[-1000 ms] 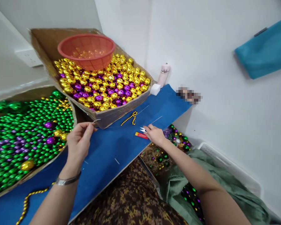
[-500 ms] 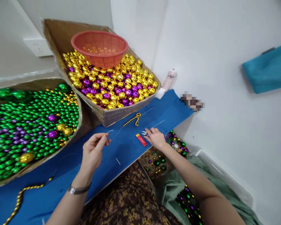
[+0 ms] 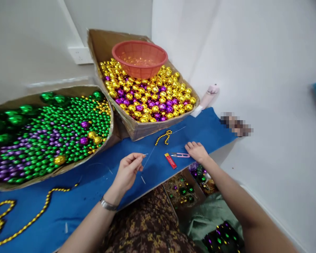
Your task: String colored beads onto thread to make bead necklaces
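My left hand (image 3: 128,171) pinches a thin wire (image 3: 149,159) just above the blue table top (image 3: 100,189); a watch sits on that wrist. The wire runs up towards a short strand of gold beads (image 3: 163,137). My right hand (image 3: 197,151) rests at the table's right edge, fingers curled, touching the handle of small pink snips (image 3: 180,155). A red lighter (image 3: 170,160) lies just left of the snips.
A cardboard box of gold and purple balls (image 3: 147,96) holds an orange basket (image 3: 139,58). A box of green and purple balls (image 3: 42,137) stands at left. A long gold bead strand (image 3: 26,219) lies on the near-left table. More balls fill a box below (image 3: 184,186).
The view has swung left, so everything sits further right in frame. My left hand has moved with the wire closer to the lighter. My right hand now lies beside the snips rather than over them.
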Demonstrator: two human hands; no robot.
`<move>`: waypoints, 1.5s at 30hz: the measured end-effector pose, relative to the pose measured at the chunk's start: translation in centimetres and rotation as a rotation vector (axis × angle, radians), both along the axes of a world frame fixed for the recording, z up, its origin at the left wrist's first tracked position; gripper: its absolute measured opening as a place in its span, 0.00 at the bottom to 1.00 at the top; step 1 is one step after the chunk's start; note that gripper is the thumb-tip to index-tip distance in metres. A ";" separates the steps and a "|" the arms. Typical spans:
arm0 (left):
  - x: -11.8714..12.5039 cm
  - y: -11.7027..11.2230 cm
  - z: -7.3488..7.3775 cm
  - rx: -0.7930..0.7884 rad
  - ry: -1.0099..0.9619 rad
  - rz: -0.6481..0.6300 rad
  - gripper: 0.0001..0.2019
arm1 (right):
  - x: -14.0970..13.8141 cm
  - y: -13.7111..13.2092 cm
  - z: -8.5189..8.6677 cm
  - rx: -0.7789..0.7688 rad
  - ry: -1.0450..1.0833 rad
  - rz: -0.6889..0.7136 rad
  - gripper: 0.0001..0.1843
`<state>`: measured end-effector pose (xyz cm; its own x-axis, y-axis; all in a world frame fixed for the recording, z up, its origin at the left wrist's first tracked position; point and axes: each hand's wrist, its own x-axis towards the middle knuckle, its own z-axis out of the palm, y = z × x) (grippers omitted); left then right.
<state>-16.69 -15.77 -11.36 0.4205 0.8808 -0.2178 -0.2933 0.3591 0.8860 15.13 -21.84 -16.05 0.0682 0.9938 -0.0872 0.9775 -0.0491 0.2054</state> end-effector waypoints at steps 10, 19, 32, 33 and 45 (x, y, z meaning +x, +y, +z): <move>0.0 -0.7 -0.5 -0.030 0.003 0.063 0.12 | -11.5 -2.2 4.3 0.481 0.611 0.170 0.11; 0.0 -1.2 -0.6 -0.050 -0.025 0.067 0.12 | -16.6 -2.9 5.1 0.471 0.965 0.198 0.09; 0.2 -1.4 -0.7 -0.047 -0.070 0.089 0.09 | -17.4 -2.6 4.8 0.534 1.042 0.180 0.10; 0.2 -1.4 -0.8 -0.045 -0.071 0.088 0.09 | -17.5 -2.5 4.8 0.538 1.041 0.180 0.10; 0.2 -1.7 -0.8 -0.047 -0.079 0.098 0.08 | -17.8 -2.5 4.5 0.577 1.029 0.161 0.07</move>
<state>-16.50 -17.45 -12.13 0.3502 0.9081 -0.2297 -0.3976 0.3661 0.8414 -2.71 -24.38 -11.54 0.0989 0.8948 0.4353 0.6733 0.2620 -0.6914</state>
